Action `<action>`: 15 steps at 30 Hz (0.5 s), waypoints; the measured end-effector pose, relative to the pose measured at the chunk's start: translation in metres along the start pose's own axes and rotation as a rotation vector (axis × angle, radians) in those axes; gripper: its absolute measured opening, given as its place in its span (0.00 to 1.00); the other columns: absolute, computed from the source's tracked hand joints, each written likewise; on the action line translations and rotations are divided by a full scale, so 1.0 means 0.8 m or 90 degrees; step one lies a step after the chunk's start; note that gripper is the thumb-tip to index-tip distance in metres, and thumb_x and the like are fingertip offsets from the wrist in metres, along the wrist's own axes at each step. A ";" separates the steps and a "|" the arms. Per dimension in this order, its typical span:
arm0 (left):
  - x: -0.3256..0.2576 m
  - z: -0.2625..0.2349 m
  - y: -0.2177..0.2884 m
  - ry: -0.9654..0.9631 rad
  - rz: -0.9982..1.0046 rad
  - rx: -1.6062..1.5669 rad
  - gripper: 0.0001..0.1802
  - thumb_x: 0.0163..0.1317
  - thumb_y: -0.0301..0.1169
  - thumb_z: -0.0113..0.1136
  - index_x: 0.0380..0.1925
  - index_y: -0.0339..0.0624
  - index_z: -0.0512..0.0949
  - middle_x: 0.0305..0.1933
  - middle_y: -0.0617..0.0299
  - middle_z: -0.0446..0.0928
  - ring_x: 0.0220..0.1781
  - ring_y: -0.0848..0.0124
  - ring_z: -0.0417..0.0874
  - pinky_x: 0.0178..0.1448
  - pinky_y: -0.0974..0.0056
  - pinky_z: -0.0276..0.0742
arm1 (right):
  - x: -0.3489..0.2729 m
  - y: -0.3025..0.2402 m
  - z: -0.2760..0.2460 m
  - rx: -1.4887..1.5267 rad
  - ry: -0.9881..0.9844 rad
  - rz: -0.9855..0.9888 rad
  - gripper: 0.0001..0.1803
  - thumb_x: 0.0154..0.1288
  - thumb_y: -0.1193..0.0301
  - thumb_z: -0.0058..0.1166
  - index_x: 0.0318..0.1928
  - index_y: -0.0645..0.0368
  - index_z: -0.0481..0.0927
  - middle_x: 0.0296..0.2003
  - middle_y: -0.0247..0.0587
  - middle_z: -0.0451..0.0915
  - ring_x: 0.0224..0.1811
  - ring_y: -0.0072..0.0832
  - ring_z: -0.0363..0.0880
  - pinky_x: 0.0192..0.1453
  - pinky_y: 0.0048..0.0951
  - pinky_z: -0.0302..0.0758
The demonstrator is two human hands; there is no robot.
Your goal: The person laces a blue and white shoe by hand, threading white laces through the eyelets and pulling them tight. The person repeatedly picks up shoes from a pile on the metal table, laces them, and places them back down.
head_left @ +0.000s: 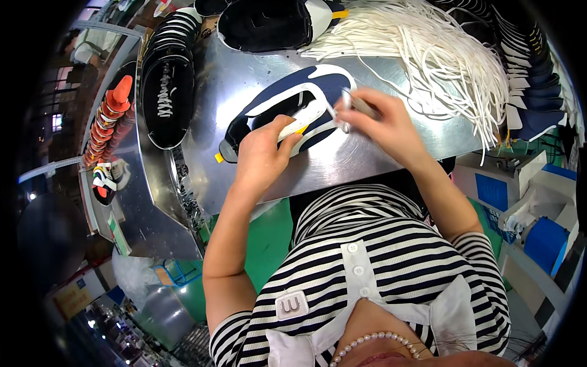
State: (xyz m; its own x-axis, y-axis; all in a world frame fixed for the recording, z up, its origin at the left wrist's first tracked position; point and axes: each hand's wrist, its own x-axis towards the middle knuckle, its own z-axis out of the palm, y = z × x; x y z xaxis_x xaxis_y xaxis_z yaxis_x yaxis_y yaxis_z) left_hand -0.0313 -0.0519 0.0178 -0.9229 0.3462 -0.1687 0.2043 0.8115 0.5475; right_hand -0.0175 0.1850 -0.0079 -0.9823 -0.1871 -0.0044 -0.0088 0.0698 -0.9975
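A navy and white shoe upper (278, 88) lies tilted on the metal table in front of me, its opening facing up. My left hand (266, 145) is closed on the near side of the opening, thumb and fingers gripping the white eyelet edge. Beside the upper's toe end, my right hand (378, 119) pinches a white shoelace (331, 110) that runs to the eyelet area. Something greyish also shows against the right fingers; what it is I cannot make out. Yellow tabs show at the heel and near the left fingertips.
Loose white shoelaces (428, 61) are heaped at the table's far right, by stacked navy uppers (535, 119). A black upper (263, 27) sits at the far edge. Black uppers (168, 101) line the left, with orange ones (110, 122) beyond. A machine (544, 244) stands lower right.
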 end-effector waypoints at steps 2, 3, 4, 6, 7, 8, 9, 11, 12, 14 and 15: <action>0.000 -0.005 0.005 0.021 0.041 0.032 0.15 0.66 0.34 0.61 0.49 0.39 0.78 0.38 0.48 0.82 0.38 0.50 0.84 0.44 0.54 0.77 | 0.027 0.001 0.011 -0.012 0.000 -0.015 0.08 0.67 0.71 0.60 0.43 0.61 0.81 0.31 0.31 0.82 0.31 0.14 0.75 0.36 0.17 0.69; -0.001 -0.005 0.005 0.054 0.082 0.048 0.15 0.67 0.34 0.60 0.50 0.38 0.78 0.39 0.48 0.83 0.38 0.52 0.84 0.44 0.56 0.77 | 0.037 0.002 0.013 -0.043 0.007 -0.048 0.08 0.67 0.70 0.60 0.43 0.60 0.81 0.29 0.34 0.82 0.29 0.19 0.76 0.34 0.21 0.70; -0.001 -0.004 0.007 0.084 0.121 0.060 0.16 0.68 0.34 0.59 0.51 0.36 0.78 0.41 0.48 0.83 0.38 0.53 0.84 0.44 0.58 0.77 | 0.044 0.006 0.015 -0.075 0.014 -0.077 0.09 0.67 0.68 0.59 0.43 0.59 0.81 0.27 0.37 0.82 0.27 0.25 0.77 0.33 0.25 0.70; 0.006 -0.008 0.022 0.079 0.124 0.069 0.16 0.69 0.35 0.58 0.49 0.34 0.78 0.43 0.47 0.81 0.40 0.53 0.83 0.44 0.56 0.76 | 0.057 0.013 0.015 -0.135 0.032 -0.129 0.09 0.66 0.67 0.60 0.43 0.59 0.80 0.26 0.40 0.81 0.24 0.28 0.77 0.32 0.27 0.71; 0.012 -0.009 0.031 0.074 0.122 0.079 0.15 0.68 0.35 0.59 0.47 0.34 0.79 0.41 0.47 0.82 0.38 0.52 0.83 0.43 0.55 0.76 | 0.063 0.016 0.014 -0.164 0.039 -0.153 0.10 0.66 0.69 0.60 0.44 0.59 0.80 0.27 0.39 0.81 0.24 0.25 0.76 0.32 0.25 0.71; 0.018 -0.007 0.037 0.069 0.120 0.089 0.15 0.68 0.35 0.59 0.46 0.35 0.80 0.39 0.47 0.82 0.37 0.52 0.83 0.42 0.55 0.76 | 0.069 0.020 0.015 -0.193 0.047 -0.176 0.10 0.66 0.70 0.61 0.44 0.60 0.79 0.28 0.39 0.81 0.24 0.22 0.75 0.32 0.23 0.71; 0.029 -0.003 0.038 0.049 0.096 0.102 0.14 0.67 0.37 0.59 0.43 0.37 0.81 0.36 0.49 0.82 0.35 0.52 0.83 0.41 0.54 0.76 | 0.073 0.025 0.017 -0.170 0.067 -0.189 0.11 0.66 0.69 0.61 0.44 0.61 0.79 0.28 0.40 0.81 0.25 0.26 0.75 0.33 0.26 0.73; 0.051 0.005 0.038 0.012 0.046 0.129 0.14 0.66 0.40 0.60 0.37 0.41 0.84 0.29 0.53 0.82 0.31 0.53 0.83 0.37 0.52 0.76 | 0.081 0.028 0.022 -0.159 0.061 -0.169 0.11 0.66 0.69 0.61 0.45 0.61 0.79 0.29 0.40 0.82 0.26 0.26 0.77 0.34 0.26 0.74; 0.056 0.007 0.037 0.011 0.014 0.112 0.15 0.66 0.42 0.60 0.36 0.42 0.84 0.26 0.54 0.81 0.30 0.53 0.82 0.36 0.53 0.75 | 0.083 0.031 0.023 -0.154 0.059 -0.158 0.12 0.66 0.69 0.61 0.45 0.62 0.79 0.29 0.40 0.82 0.27 0.26 0.78 0.35 0.26 0.74; 0.062 0.015 0.030 0.010 -0.052 0.076 0.16 0.65 0.45 0.60 0.33 0.45 0.85 0.22 0.56 0.80 0.27 0.54 0.82 0.34 0.55 0.75 | 0.078 0.036 0.024 -0.118 0.098 -0.131 0.15 0.67 0.67 0.60 0.47 0.63 0.76 0.29 0.44 0.82 0.29 0.32 0.81 0.35 0.30 0.75; 0.063 0.021 0.027 0.038 -0.055 0.046 0.16 0.65 0.46 0.61 0.32 0.45 0.85 0.23 0.57 0.81 0.27 0.56 0.82 0.34 0.57 0.74 | 0.068 0.035 0.022 -0.102 0.117 -0.107 0.15 0.67 0.65 0.59 0.47 0.63 0.75 0.29 0.47 0.82 0.28 0.38 0.81 0.35 0.34 0.75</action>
State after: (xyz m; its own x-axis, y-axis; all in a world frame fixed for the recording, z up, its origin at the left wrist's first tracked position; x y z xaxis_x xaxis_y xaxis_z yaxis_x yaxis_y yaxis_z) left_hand -0.0675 -0.0093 0.0072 -0.9553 0.2467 -0.1628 0.1443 0.8699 0.4716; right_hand -0.0678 0.1597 -0.0373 -0.9819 -0.0293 0.1871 -0.1890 0.2094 -0.9594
